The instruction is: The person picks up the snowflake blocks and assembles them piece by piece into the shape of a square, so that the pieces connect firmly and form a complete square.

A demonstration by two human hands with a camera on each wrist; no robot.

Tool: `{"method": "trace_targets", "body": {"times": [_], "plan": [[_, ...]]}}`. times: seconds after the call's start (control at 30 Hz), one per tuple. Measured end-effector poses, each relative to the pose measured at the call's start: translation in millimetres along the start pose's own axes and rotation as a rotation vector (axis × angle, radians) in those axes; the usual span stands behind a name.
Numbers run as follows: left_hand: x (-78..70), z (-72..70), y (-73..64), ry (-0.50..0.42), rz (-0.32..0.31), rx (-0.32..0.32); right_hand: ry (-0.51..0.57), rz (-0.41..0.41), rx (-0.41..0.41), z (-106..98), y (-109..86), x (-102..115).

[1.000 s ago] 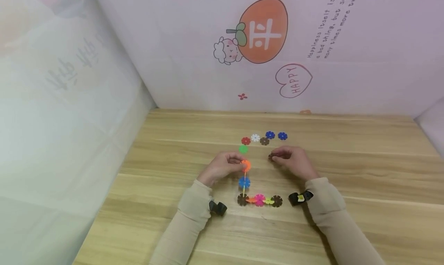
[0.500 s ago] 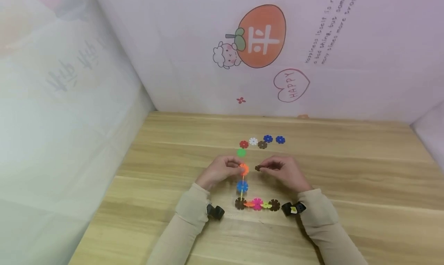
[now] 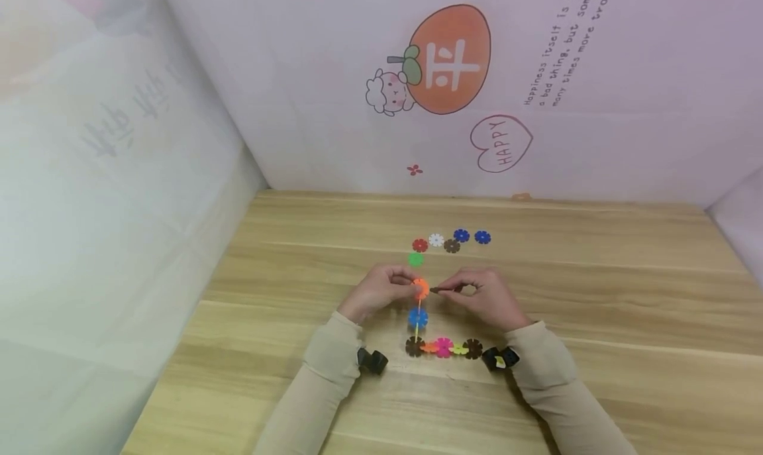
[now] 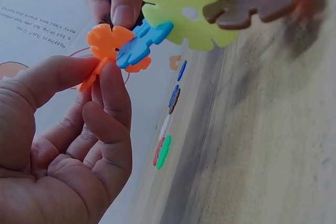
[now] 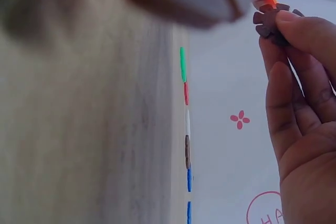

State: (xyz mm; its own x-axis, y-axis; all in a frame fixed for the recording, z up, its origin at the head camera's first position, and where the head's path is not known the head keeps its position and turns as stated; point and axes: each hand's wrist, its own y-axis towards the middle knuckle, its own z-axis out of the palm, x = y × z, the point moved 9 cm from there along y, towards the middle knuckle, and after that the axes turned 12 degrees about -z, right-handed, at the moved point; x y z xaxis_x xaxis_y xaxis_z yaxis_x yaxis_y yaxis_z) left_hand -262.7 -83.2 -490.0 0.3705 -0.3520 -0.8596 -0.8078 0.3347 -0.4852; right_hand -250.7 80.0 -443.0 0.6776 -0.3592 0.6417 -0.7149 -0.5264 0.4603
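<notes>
My left hand [image 3: 380,291] pinches an orange slotted snowflake disc [image 3: 422,289] at the end of a linked chain. From it the chain runs through a blue disc [image 3: 418,318] and a yellow-green disc [image 4: 184,9] to a brown corner disc [image 3: 414,347]. There it turns right through an orange, a pink [image 3: 444,348] and a yellow disc to another brown disc [image 3: 473,348]. Between thumb and fingers, my right hand [image 3: 485,299] pinches a loose brown disc [image 5: 269,23]. Its rim is at the orange disc's edge; whether the slots engage, I cannot tell.
Farther back on the wooden table [image 3: 298,243] lie loose discs: green [image 3: 416,259], red [image 3: 420,245], white [image 3: 436,240], brown [image 3: 452,246] and two blue ones [image 3: 483,237]. Printed cloth walls [image 3: 334,144] rise behind and at the left.
My right hand has moved left, bringing the brown disc up to the orange one and turning it edge-on. My left hand keeps its pinch in nearly the same place.
</notes>
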Motion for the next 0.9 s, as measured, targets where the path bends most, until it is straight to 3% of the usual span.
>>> {"method": "trace_targets", "body": {"times": [0.5, 0.9], "plan": [[-2.9, -0.4, -2.4, 0.023, 0.021, -0.017, -0.039, -0.097, 0.006, 2, 4.8, 13], [1.0, -0.4, 1.0, 0.017, -0.010, -0.025, -0.004, -0.170, 0.007, 6, 7.6, 16]]}}
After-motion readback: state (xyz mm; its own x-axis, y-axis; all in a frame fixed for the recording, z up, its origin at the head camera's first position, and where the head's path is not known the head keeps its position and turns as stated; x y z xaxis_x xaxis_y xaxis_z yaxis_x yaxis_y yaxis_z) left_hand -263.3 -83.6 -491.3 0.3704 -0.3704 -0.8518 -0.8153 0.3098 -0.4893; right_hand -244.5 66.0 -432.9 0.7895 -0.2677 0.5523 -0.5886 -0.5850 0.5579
